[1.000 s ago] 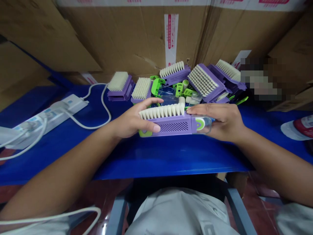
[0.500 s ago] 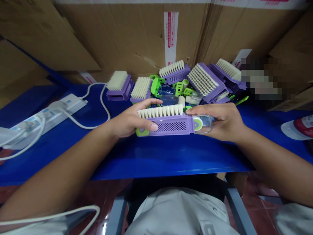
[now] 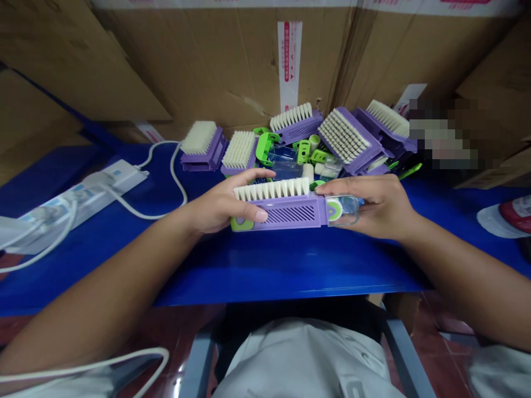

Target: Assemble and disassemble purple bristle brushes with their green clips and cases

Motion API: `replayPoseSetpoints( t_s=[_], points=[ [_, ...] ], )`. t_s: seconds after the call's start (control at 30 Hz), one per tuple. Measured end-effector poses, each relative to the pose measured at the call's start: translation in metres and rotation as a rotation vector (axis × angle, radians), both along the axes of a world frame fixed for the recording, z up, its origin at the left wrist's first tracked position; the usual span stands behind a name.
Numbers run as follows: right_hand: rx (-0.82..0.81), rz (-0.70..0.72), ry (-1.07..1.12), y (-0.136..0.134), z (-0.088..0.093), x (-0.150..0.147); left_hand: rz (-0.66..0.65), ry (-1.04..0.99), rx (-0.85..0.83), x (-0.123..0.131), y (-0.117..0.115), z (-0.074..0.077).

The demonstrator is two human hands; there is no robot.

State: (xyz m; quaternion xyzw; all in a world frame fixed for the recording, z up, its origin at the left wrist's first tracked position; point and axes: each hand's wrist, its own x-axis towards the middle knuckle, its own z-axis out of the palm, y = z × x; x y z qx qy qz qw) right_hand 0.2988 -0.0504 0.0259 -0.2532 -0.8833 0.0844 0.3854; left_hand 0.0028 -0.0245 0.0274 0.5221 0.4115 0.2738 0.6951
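Observation:
A purple brush point(image 3: 286, 214) with white bristles pointing up is held level between my two hands, above the front part of the blue table. My left hand point(image 3: 226, 202) grips its left end, thumb across the slatted side by a green corner piece. My right hand point(image 3: 373, 202) is closed around the right end, where a clear plastic part point(image 3: 350, 210) with a green and white round piece sticks out. The fingers behind the brush are partly hidden. Just beyond lie loose green parts point(image 3: 265, 148) and clear plastic pieces point(image 3: 286, 168).
Several more purple brushes point(image 3: 346, 138) lie at the back against a cardboard box point(image 3: 215, 61). A white power strip point(image 3: 118, 179) with cables lies on the left of the blue table point(image 3: 265, 271). A container with a red label point(image 3: 516, 215) is at the right edge.
Almost nothing differs. Both hands keep their hold, and the clear part at the brush's right end has shifted very slightly left.

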Motion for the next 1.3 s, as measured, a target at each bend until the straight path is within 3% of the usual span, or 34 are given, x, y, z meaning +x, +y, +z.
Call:
replayPoseSetpoints(
  t_s=[0.43, 0.8, 1.07, 1.3],
  points=[
    [-0.035, -0.022, 0.018, -0.001, 0.001, 0.002, -0.007, -0.001, 0.011, -0.001, 0.0, 0.001],
    [-0.159, -0.245, 0.278, 0.006, 0.006, 0.004, 0.07, -0.197, 0.126, -0.003, 0.002, -0.002],
    [-0.307, -0.166, 0.359, 0.017, -0.008, 0.003, 0.079, -0.346, 0.208, 0.0, 0.003, -0.001],
    [-0.261, -0.202, 0.255, 0.018, -0.011, 0.005, 0.092, -0.311, 0.226, 0.0, 0.003, -0.004]
  ],
)
